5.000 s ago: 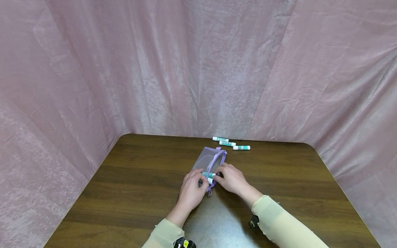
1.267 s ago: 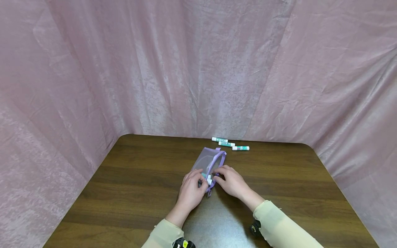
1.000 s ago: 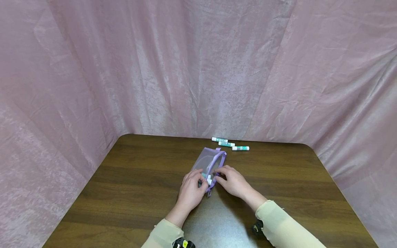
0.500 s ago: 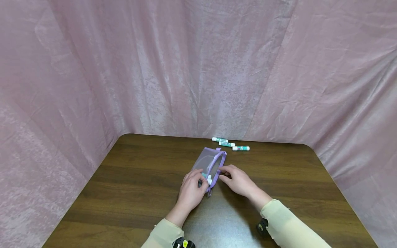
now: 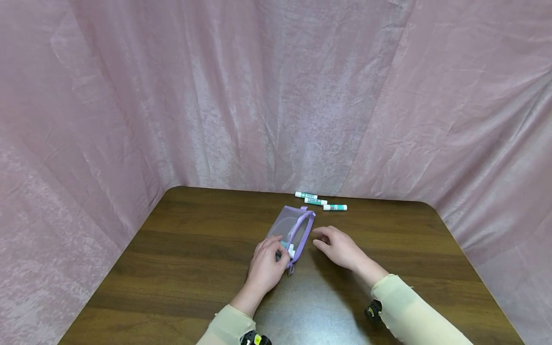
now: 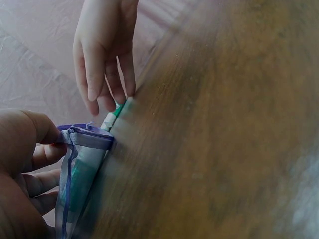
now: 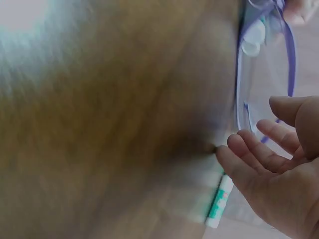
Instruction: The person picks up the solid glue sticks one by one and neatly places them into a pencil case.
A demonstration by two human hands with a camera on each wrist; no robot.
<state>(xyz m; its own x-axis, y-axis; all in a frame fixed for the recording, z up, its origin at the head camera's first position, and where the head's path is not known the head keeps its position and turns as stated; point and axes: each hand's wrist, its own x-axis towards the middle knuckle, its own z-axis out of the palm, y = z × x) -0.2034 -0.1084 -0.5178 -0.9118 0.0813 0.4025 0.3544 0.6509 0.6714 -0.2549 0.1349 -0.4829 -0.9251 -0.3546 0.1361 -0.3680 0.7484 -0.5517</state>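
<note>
A purple-edged mesh zip pouch [image 5: 280, 223] lies on the table with its zip mouth gaping toward the right. My left hand [image 5: 264, 266] pinches the near part of its edge between thumb and fingers. Through the mesh a green tube [image 6: 79, 183] shows, and the white ends of tubes [image 7: 253, 39] face the mouth in the right wrist view. My right hand [image 5: 340, 248] hovers just right of the pouch, fingers loosely bent and holding nothing. Beyond it lies the nearest loose white-and-green tube [image 5: 335, 207], shaped like a glue stick.
Two more such tubes, a farther one [image 5: 305, 195] and a middle one [image 5: 316, 201], lie near the back edge of the wooden table [image 5: 194, 239]. A pink curtain [image 5: 276, 96] hangs behind and on both sides.
Five seconds ago my right hand held a green tube at the pouch mouth. The tube is now inside, and the right hand has let go and drawn away rightward. The left hand stays put.
</note>
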